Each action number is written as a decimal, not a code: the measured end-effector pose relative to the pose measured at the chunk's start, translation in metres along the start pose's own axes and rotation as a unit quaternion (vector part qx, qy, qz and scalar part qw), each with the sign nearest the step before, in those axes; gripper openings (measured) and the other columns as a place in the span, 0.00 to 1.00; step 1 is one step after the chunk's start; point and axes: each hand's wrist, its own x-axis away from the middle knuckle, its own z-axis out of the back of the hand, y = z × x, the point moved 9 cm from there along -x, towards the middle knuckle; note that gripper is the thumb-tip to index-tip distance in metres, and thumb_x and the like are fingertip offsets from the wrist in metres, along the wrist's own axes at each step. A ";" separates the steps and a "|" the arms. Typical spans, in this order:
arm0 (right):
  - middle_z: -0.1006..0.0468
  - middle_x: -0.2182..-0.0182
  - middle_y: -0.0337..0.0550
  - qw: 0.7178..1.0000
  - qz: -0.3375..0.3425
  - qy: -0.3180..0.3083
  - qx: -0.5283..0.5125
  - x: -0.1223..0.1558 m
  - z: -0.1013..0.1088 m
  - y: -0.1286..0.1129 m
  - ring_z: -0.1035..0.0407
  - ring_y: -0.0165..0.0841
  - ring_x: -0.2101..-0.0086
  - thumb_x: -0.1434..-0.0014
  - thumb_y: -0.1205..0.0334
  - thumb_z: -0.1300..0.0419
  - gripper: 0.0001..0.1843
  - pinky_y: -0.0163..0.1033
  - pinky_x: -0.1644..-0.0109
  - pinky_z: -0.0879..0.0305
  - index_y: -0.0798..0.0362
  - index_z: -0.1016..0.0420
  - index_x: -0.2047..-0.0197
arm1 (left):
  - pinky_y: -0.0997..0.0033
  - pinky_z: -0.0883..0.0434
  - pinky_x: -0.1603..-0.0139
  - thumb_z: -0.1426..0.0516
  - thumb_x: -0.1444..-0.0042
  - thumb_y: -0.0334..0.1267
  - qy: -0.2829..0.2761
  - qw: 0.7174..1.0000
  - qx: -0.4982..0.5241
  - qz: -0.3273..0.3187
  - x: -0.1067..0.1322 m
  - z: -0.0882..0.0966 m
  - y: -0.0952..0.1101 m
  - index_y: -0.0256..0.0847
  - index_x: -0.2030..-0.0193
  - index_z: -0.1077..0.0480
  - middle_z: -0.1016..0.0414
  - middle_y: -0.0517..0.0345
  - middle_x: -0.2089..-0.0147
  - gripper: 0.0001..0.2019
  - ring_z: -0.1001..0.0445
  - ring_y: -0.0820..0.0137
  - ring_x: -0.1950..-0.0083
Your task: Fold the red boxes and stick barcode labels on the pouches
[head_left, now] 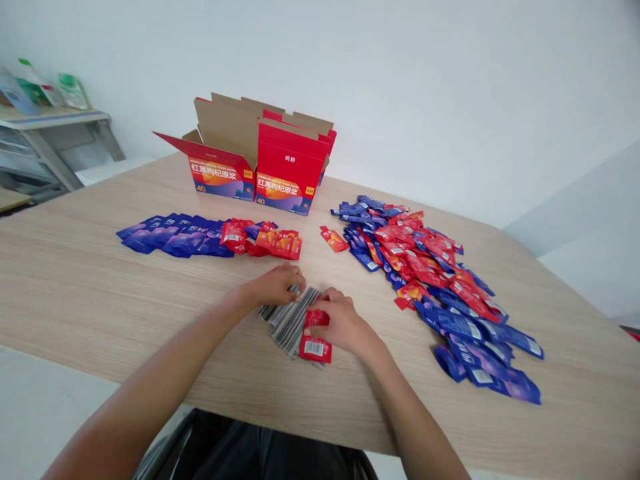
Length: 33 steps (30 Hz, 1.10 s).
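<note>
Both my hands are at a tight row of sachets [291,321], stacked so that mostly their grey edges show. My left hand [280,285] has its fingers curled over the far left part of the row. On the right end lies a red sachet [316,333] with a white barcode label, and my right hand [343,321] grips it with the thumb across its front and the fingers at its far side. The undersides of both hands' fingertips are partly hidden.
Behind stand two open red-and-blue cartons [221,177] [285,180]. Before them lies a fanned row of blue sachets [175,235], with several red sachets [277,241] at its right end. A loose heap of red and blue sachets [420,260] spreads across the right. One red sachet [333,239] lies apart.
</note>
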 end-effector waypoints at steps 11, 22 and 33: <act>0.30 0.53 0.47 0.981 -0.146 0.111 0.066 -0.008 0.022 0.035 0.37 0.45 0.51 0.36 0.52 0.37 0.10 0.48 0.51 0.44 0.45 0.19 0.57 | 0.65 0.36 0.44 0.33 0.50 0.34 -0.002 1.000 0.011 -0.027 0.001 0.000 0.001 0.42 0.61 0.23 0.27 0.56 0.55 0.09 0.30 0.62 0.48; 0.32 0.44 0.63 0.991 -0.032 0.097 0.082 0.003 -0.010 -0.026 0.37 0.54 0.46 0.44 0.36 0.35 0.39 0.54 0.44 0.38 0.57 0.29 0.41 | 0.63 0.38 0.40 0.34 0.45 0.38 0.001 1.000 0.005 -0.019 0.003 0.003 -0.006 0.43 0.59 0.24 0.27 0.57 0.53 0.08 0.30 0.62 0.46; 0.27 0.46 0.58 0.992 -0.025 0.118 -0.032 0.008 -0.004 -0.032 0.31 0.44 0.47 0.38 0.47 0.36 0.30 0.46 0.42 0.35 0.58 0.31 0.40 | 0.66 0.36 0.41 0.37 0.42 0.39 -0.006 0.998 0.031 -0.050 0.004 0.007 -0.007 0.42 0.58 0.23 0.25 0.56 0.53 0.07 0.28 0.64 0.48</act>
